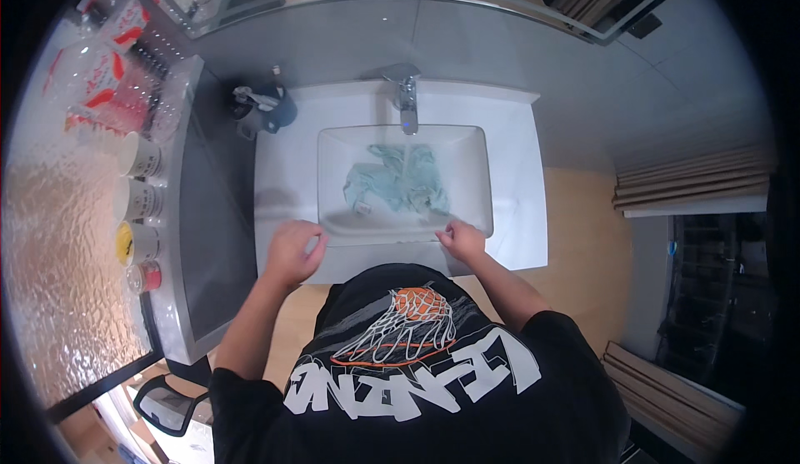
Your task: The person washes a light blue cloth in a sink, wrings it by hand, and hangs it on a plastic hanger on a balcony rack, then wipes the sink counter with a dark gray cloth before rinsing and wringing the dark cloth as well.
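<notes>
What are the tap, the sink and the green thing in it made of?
Tap: probably chromed metal, with bright, mirror-like highlights.
Sink: perhaps glazed ceramic, as it's white, smooth and softly glossy.
Green thing: likely soft, matte cloth, lying limp in crumpled folds.

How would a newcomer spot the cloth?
Find the white counter, then the rectangular basin in it, below the chrome faucet. The cloth lies crumpled inside; its pale blue-green colour and folds set it apart from the smooth white basin.
</notes>
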A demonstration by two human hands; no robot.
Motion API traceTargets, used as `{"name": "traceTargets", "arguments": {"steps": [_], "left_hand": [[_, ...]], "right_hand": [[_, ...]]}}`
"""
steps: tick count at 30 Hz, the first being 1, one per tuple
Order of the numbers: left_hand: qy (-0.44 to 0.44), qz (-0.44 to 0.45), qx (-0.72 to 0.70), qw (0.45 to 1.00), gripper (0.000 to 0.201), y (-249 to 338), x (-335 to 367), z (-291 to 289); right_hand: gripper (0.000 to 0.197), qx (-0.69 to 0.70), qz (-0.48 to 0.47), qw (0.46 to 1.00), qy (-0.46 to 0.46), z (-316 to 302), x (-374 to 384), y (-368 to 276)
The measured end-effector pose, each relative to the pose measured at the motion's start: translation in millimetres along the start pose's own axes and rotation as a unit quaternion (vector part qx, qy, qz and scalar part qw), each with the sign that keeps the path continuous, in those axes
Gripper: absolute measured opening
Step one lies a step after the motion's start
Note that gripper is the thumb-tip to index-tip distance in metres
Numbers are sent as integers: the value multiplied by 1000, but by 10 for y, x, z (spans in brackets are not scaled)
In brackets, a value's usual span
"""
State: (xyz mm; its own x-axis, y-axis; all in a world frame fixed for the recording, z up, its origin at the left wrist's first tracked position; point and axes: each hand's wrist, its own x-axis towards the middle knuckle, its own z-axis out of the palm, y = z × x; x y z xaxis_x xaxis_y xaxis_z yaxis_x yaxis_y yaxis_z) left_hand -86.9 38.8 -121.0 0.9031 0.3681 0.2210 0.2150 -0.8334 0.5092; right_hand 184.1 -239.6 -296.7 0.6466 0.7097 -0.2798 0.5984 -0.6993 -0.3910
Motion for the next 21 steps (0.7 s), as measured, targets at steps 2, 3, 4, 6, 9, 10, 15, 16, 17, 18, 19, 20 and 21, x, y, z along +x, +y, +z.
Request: {"name": "traceTargets", "arguments": {"steps": [2, 3, 4, 6, 9, 10, 15, 16, 17, 18, 19, 20, 21], "left_hand": [[-42, -37, -29, 998, 20, -117, -111, 455], [-26, -49, -66, 996, 22, -86, -112, 604], [-10, -62, -103, 993, 23, -85, -117, 735], [-27, -67, -104, 992, 28, -148, -86, 930], [-90, -136, -64, 985, 29, -253, -25, 1136], [-115, -157, -47, 980, 30, -287, 25, 1183], [-186, -203, -8, 961, 37, -414, 392, 1440], [-201, -210, 38, 956, 41, -478, 447, 1562], [-218, -217, 84, 948, 45, -515, 497, 1654], [-224, -220, 79, 946, 45, -527, 561, 1684], [-242, -233, 89, 938, 51, -535, 641, 1710], [-258, -246, 100, 929, 58, -557, 703, 1740], [-263, -247, 95, 928, 58, -597, 728, 1839]], "right_hand": [[46, -8, 16, 999, -29, -21, 35, -7], [48, 5, 39, 997, -64, -87, 44, -42], [51, 19, 59, 993, -99, -136, 70, -49], [56, 55, 44, 994, -78, -133, 208, 32], [63, 86, -17, 996, 16, -491, 498, -264], [65, 81, -54, 991, 93, -732, 611, -492], [69, 68, -208, 950, 220, -1605, 1397, -1368], [70, 59, -217, 950, 216, -1723, 1521, -1539], [70, 56, -216, 952, 211, -1799, 1643, -1676], [70, 28, -230, 948, 216, -1830, 1767, -1790], [70, -2, -244, 944, 222, -1810, 1861, -1840], [70, -3, -243, 946, 215, -1725, 1942, -1848], [71, -31, -254, 953, 160, -1638, 2013, -1830]]}}
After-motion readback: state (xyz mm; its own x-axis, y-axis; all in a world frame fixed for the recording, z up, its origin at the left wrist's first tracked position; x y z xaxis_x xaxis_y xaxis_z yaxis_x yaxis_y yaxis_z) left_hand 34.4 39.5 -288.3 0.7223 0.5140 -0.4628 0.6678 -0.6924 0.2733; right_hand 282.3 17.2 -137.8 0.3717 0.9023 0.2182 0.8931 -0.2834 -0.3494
